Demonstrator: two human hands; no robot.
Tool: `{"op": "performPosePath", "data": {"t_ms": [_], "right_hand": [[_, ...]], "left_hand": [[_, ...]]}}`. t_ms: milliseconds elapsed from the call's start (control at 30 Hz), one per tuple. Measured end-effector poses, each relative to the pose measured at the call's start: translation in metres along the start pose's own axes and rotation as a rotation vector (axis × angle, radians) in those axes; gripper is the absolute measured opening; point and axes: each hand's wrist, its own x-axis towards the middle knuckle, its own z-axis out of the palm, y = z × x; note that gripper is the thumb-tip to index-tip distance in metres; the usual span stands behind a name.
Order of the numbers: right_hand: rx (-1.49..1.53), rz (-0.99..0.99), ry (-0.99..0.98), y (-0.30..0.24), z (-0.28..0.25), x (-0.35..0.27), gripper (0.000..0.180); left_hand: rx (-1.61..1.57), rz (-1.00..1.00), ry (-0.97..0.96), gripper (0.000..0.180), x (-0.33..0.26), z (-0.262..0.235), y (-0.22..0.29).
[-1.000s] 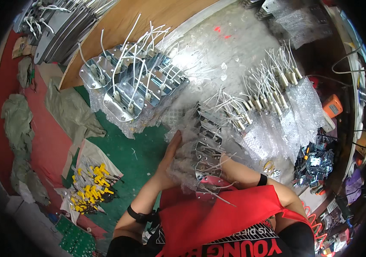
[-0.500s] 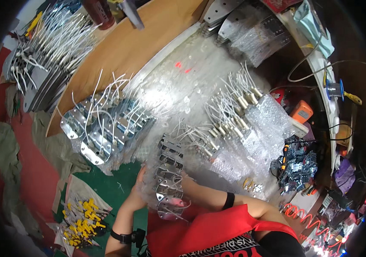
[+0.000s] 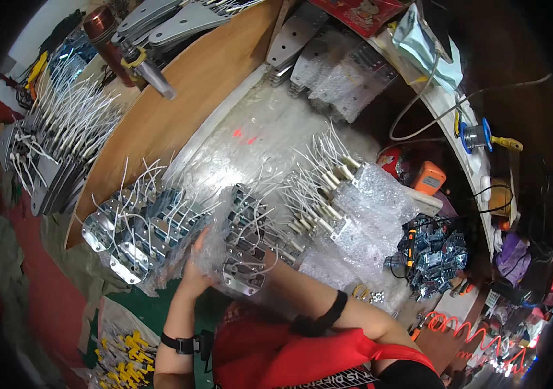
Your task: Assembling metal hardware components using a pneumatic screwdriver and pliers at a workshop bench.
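A long metal plate (image 3: pixel 245 260) with cut-outs, clips and white wires stands tilted over the bench in front of me, with clear plastic wrap along its left side. My left hand (image 3: pixel 193 275) grips it by the wrap on that side, fingers bent upward against the film. From the right, my right forearm (image 3: pixel 305 282) reaches to the plate's other side; the hand itself is hidden behind it, so its fingers do not show. Just left of my left hand lie several similar wired plates (image 3: pixel 130 259) on plastic wrap.
Bubble-wrapped parts (image 3: pixel 373 201) with white-wired cylinders lie to the right. Beyond are small metal clips (image 3: pixel 441 256), an orange meter (image 3: pixel 429 178) and a wire spool (image 3: pixel 475 136). A wooden board (image 3: pixel 179 91) borders the left. Yellow-tipped parts (image 3: pixel 127 356) sit at lower left.
The plate in my hands has moved up and away from my body, closer to the wired plates on the left. My left hand rises with it. The whole view has shifted too.
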Motion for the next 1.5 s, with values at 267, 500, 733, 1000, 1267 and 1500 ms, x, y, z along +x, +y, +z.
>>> {"op": "performPosePath", "data": {"t_ms": [267, 500, 733, 1000, 1267, 1500], "right_hand": [[-1.292, -0.354, 0.172, -0.172, 0.054, -0.129, 0.023], [-1.624, -0.295, 0.66, -0.31, -0.06, -0.088, 0.041], [-1.099, 0.359, 0.39, -0.319, -0.083, -0.043, 0.042], [-1.298, 0.333, 0.183, -0.321, -0.1, -0.041, 0.031], [-1.358, 0.36, 0.118, -0.295, -0.113, -0.044, 0.036], [-2.082, -0.009, -0.369, -0.296, -0.121, -0.043, 0.038]], "left_hand": [[0.094, -0.059, 0.071, 0.098, 0.013, 0.001, 0.009], [-0.161, -0.11, 0.111, 0.103, 0.039, 0.019, 0.009], [-0.165, -0.168, 0.153, 0.097, 0.047, 0.018, 0.005], [-0.25, -0.122, 0.125, 0.104, 0.057, 0.029, 0.019], [-0.157, -0.038, 0.125, 0.089, 0.097, 0.032, 0.002], [-0.214, -0.121, 0.122, 0.115, 0.141, 0.041, 0.009]]}}
